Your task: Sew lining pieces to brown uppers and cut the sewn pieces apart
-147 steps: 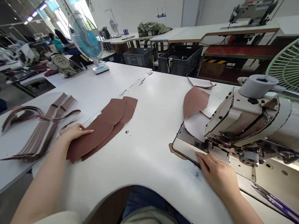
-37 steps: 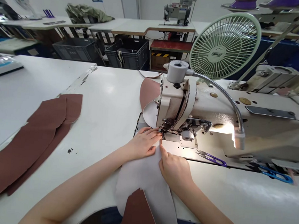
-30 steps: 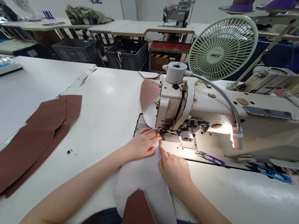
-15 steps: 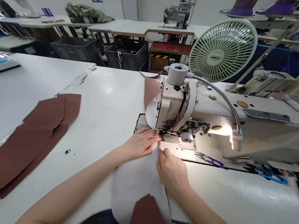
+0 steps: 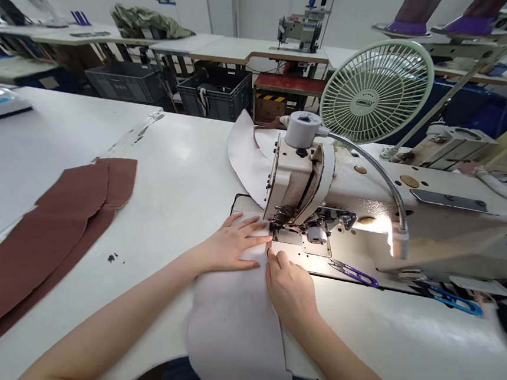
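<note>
A long white-backed fabric piece (image 5: pixel 233 324) runs from the table's front edge under the presser foot of a cream sewing machine (image 5: pixel 307 183). Its far end (image 5: pixel 245 154) curls up behind the machine head. My left hand (image 5: pixel 231 247) lies flat on the fabric just left of the needle, fingers spread. Just right of the seam line, my right hand (image 5: pixel 287 284) rests on the fabric's right edge, fingers curled and fingertips pinching it close to the foot.
A stack of brown cut pieces (image 5: pixel 49 237) lies on the white table (image 5: pixel 179 172) at left. Purple snips (image 5: pixel 357 274) and blue scissors (image 5: pixel 457 300) lie on the machine bed. A green fan (image 5: pixel 375 94) stands behind the machine. Crates and other sewing tables fill the background.
The fabric has fed away through the machine: its brown near end has gone from the front edge and its far end has risen behind the head. My left fingers have spread flatter.
</note>
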Demonstrator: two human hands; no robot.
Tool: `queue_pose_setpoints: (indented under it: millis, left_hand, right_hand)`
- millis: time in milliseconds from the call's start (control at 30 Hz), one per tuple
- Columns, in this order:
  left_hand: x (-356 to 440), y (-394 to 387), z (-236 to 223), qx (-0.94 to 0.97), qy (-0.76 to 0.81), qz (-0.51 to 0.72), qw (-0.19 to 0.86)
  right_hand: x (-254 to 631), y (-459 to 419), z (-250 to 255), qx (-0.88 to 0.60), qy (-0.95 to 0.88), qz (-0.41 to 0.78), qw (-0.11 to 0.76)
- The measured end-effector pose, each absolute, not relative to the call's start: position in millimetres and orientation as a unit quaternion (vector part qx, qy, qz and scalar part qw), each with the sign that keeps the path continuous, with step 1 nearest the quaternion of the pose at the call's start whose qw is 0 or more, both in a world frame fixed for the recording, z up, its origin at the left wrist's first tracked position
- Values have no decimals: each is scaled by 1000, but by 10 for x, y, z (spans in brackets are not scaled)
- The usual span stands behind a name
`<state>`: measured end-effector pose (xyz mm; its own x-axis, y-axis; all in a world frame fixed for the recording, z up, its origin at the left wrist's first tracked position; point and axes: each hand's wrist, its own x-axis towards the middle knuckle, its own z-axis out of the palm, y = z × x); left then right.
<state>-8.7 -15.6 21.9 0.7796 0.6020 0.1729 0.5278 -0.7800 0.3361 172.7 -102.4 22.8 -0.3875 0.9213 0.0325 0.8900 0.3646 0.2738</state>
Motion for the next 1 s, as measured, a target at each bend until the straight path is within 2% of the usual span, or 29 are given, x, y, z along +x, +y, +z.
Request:
queue_pose_setpoints:
  millis: [167,300,467,1000]
  left_hand:
    - [-85,-184,219,933,302,145,133]
    - [-59,-187,186,935,289,158,130]
    - [-85,-187,206,939,275,153,142]
    - [-39,-140,109,937,289,171,101]
  right_hand:
    - [1747,-1026,206,547,822,154,42]
    - [1755,-1040,203,564,806,175,-15]
    - [1779,-1073,264,556,819,130,-66]
    - [1728,-1433,428,579,814,46,-9]
